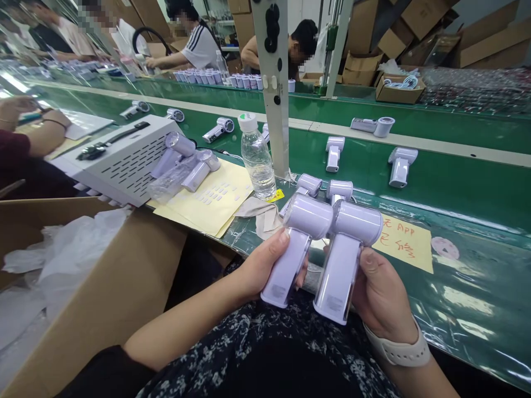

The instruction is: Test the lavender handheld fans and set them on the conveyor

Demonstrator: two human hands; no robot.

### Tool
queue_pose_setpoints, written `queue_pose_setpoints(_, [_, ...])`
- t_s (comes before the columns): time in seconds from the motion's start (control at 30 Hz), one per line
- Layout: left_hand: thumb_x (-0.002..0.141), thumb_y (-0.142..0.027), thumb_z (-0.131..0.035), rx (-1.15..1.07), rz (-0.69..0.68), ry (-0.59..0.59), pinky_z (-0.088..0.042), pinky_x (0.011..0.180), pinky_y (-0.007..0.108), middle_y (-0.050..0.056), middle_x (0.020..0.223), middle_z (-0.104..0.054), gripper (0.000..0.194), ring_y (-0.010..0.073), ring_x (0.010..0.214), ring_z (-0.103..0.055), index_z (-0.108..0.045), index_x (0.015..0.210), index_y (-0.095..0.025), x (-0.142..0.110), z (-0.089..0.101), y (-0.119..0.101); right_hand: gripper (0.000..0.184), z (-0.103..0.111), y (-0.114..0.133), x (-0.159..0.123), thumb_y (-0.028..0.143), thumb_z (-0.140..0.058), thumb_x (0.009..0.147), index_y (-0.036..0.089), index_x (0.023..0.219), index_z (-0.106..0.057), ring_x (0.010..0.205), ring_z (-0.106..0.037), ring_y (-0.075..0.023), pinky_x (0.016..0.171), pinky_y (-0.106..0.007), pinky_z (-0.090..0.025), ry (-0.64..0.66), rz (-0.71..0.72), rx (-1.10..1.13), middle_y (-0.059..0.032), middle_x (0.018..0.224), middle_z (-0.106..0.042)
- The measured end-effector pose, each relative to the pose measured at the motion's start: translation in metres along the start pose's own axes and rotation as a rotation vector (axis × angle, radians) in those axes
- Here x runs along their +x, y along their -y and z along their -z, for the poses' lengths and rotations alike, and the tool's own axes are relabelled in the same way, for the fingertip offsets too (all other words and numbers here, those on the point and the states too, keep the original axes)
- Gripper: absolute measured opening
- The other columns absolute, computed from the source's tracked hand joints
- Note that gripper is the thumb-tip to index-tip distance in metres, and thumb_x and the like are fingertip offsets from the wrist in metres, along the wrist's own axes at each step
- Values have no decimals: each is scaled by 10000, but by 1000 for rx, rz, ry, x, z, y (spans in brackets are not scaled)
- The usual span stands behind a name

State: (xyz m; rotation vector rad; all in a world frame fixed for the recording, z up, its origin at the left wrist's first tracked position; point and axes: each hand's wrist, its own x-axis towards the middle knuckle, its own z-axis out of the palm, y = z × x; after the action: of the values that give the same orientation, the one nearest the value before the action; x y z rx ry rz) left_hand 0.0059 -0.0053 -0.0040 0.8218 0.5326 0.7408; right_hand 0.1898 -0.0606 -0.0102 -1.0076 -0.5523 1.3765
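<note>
My left hand (261, 265) is wrapped round the handle of a pale lilac handheld fan (296, 243), held upright over my lap. Beside it, my right hand (379, 296), with a white watch on the wrist, grips the handle of a second lilac fan (346, 251). The two fan heads touch side by side. Just behind them, two more lilac fans (326, 188) lie on the green table edge.
A water bottle (257, 157) stands by a white post (271, 83). Yellow sticker sheets (211, 202), a white vented box (124, 157) and two fans lie to the left. An open cardboard box (112, 287) sits at my left. More fans ride the green conveyor (456, 182); other people work beyond.
</note>
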Motion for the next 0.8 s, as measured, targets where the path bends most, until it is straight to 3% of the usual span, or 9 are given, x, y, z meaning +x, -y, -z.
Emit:
queue_pose_setpoints(0.1, [824,-810,-562,-33,75,45,-455,427,231,26,676,-631,690,123,443,-576,-618,906,-127,1,2,0,414,-1,0,-1,600,-861,716,197,723,-765,704,-738,-286,676,-434,-640,-3,-25,26,-99,782,-796])
queue_pose_setpoints(0.2, [814,-865,-495,11,119,60,-440,408,236,30,629,-622,746,132,421,-573,-628,823,-131,0,3,-1,418,-1,-1,-2,596,-866,714,191,800,-805,634,-715,-250,607,-383,-624,-6,-29,43,-100,790,-802])
queue_pose_setpoints(0.3, [835,-863,-462,108,105,18,-428,433,219,26,559,-573,767,109,414,-551,-609,682,-127,-3,2,-1,426,-2,-2,-1,594,-876,705,191,830,-818,554,-675,-201,526,-319,-589,-24,-38,48,-94,785,-804])
queue_pose_setpoints(0.37, [836,-862,-464,109,76,-22,-441,446,225,29,577,-579,764,109,431,-554,-613,694,-127,-4,1,-1,415,-2,-1,-1,592,-881,698,199,811,-812,543,-673,-199,531,-328,-597,-35,-54,49,-87,780,-804])
queue_pose_setpoints(0.5, [797,-838,-573,66,55,-104,-492,455,254,20,684,-626,692,129,474,-587,-604,865,-149,-4,1,1,403,-3,-1,-3,584,-892,682,212,810,-805,628,-720,-247,660,-418,-644,-29,-89,42,-79,778,-798])
queue_pose_setpoints(0.63, [784,-801,-643,60,-6,-172,-510,500,255,11,711,-647,676,140,523,-612,-561,1038,-180,0,4,3,337,-7,2,-5,533,-799,796,232,946,-807,854,-748,-302,795,-462,-633,4,-141,73,-92,900,-802])
queue_pose_setpoints(0.7, [757,-736,-735,-7,-44,-143,-536,570,268,8,742,-650,672,149,583,-641,-537,1098,-192,3,4,2,316,-12,6,-4,498,-702,854,240,1013,-793,909,-728,-292,823,-447,-625,24,-172,115,-85,929,-782])
queue_pose_setpoints(0.8, [698,-539,-891,-107,-53,-49,-519,606,235,-22,769,-599,641,117,637,-618,-532,1105,-198,9,1,-2,323,-21,12,-1,466,-602,871,217,976,-779,815,-687,-233,773,-369,-624,1,-238,150,-72,856,-730])
